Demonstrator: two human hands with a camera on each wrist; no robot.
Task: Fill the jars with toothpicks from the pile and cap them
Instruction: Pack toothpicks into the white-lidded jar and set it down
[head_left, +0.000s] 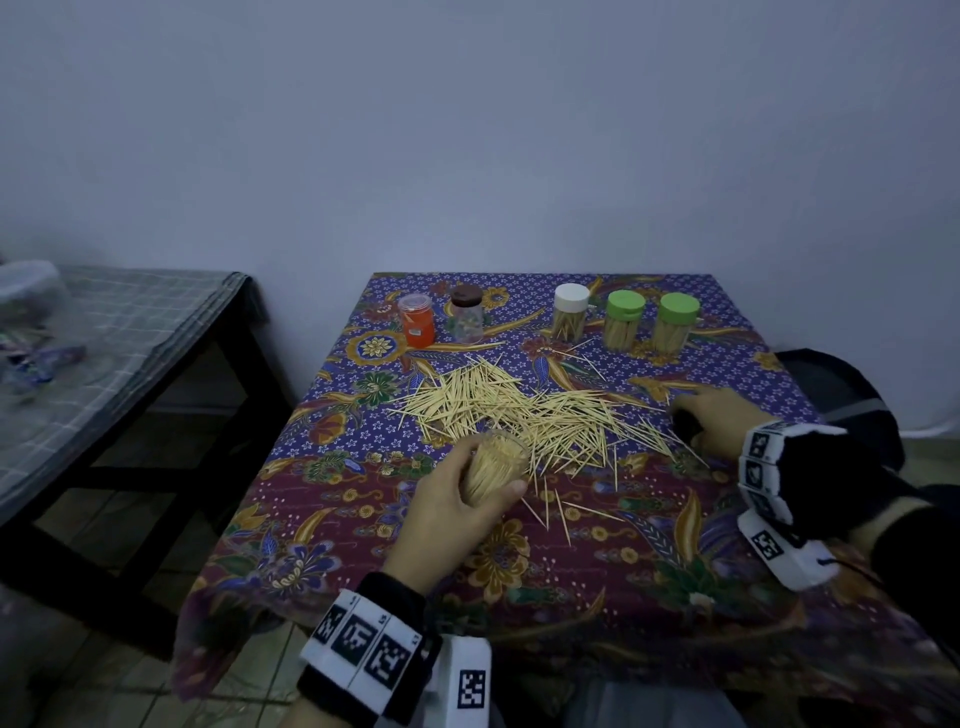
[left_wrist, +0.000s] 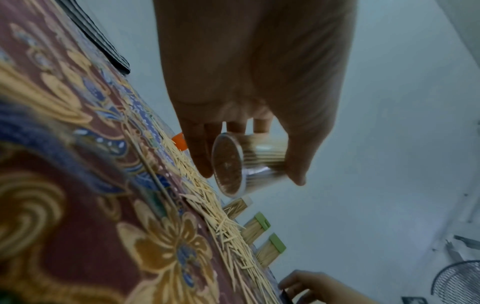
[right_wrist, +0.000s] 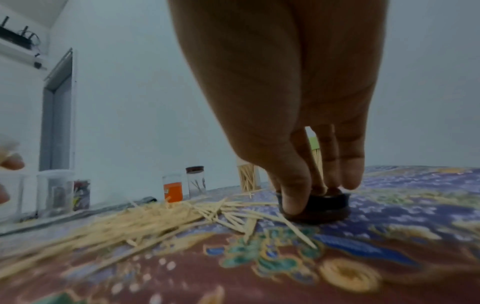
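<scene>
My left hand (head_left: 457, 499) grips a clear open jar (head_left: 493, 465) packed with toothpicks, held just above the cloth at the near edge of the toothpick pile (head_left: 519, 410). The left wrist view shows that jar (left_wrist: 249, 162) tilted, thumb on one side and fingers on the other. At the pile's right end my right hand (head_left: 711, 415) pinches a dark round cap (head_left: 685, 423) that lies on the cloth. In the right wrist view the cap (right_wrist: 322, 209) sits flat between thumb and fingertips (right_wrist: 296, 197).
Along the far edge stand an orange jar (head_left: 417, 319), a brown-capped jar (head_left: 466, 314), a white-capped jar (head_left: 570, 312) and two green-capped jars (head_left: 625, 319) (head_left: 676, 322) of toothpicks. A black bench (head_left: 130, 332) stands left of the floral-clothed table (head_left: 571, 561).
</scene>
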